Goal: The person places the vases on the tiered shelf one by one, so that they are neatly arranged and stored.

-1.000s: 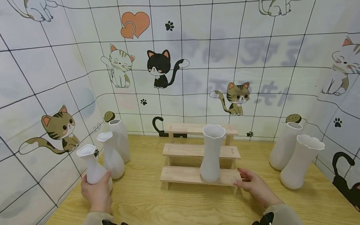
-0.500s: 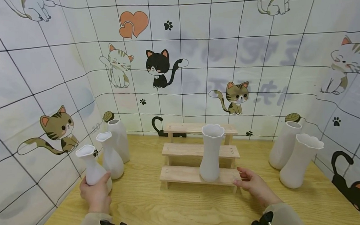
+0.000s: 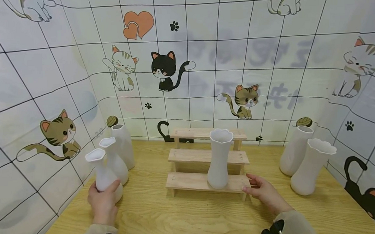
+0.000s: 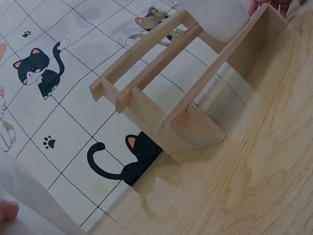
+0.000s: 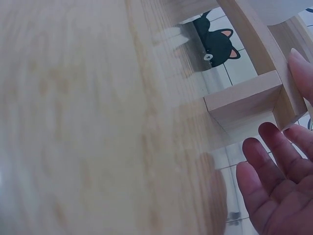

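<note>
My left hand point(image 3: 104, 204) grips the lower body of a white vase point(image 3: 104, 174) with a narrow neck and flared rim, on the left side of the table. Only a pale part of that vase point(image 4: 34, 208) and a fingertip show in the left wrist view. A three-tier wooden display stand point(image 3: 186, 181) occupies the centre. On its lowest step, right of the middle, stands a white vase with a scalloped rim point(image 3: 219, 161). At the right end of this step, my right hand point(image 3: 268, 196) pinches the board between thumb and index finger; the other fingers point(image 5: 257, 152) hang free.
Behind the held vase are a second narrow-necked vase point(image 3: 116, 163) and a taller plain vase point(image 3: 124, 145). Two more white vases, one plain point(image 3: 295, 152) and one scalloped point(image 3: 308, 170), stand at the right. Cat-printed sheeting point(image 3: 200, 59) encloses the wooden table point(image 3: 180, 220).
My left hand has shifted a little to the right with the vase, which now overlaps the second narrow-necked vase. My right hand stays at the stand's end.
</note>
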A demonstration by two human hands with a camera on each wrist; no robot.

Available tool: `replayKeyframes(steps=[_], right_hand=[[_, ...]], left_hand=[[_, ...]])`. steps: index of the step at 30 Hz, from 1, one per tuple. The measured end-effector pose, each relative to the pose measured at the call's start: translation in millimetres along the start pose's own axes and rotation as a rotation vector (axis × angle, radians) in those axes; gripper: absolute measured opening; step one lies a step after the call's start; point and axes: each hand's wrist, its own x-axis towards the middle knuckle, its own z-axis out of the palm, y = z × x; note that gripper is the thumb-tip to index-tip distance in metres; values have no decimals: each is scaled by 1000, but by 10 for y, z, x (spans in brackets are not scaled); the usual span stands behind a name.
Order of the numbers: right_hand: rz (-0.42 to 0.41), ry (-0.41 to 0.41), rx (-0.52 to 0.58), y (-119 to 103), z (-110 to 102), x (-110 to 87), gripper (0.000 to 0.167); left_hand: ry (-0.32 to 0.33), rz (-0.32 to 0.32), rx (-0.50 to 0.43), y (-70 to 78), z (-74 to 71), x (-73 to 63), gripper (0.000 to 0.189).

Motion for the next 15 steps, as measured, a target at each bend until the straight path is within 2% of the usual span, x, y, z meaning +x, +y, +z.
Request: replayKeyframes(steps=[8,15], right_hand=[[3,-4,-3,-9,-1,-13,77],[9,-12,3,0,0,3,78]], left_hand=[[-114,10,-8,78,92,-125,89],[-263,21,17,156,199,-265,90]])
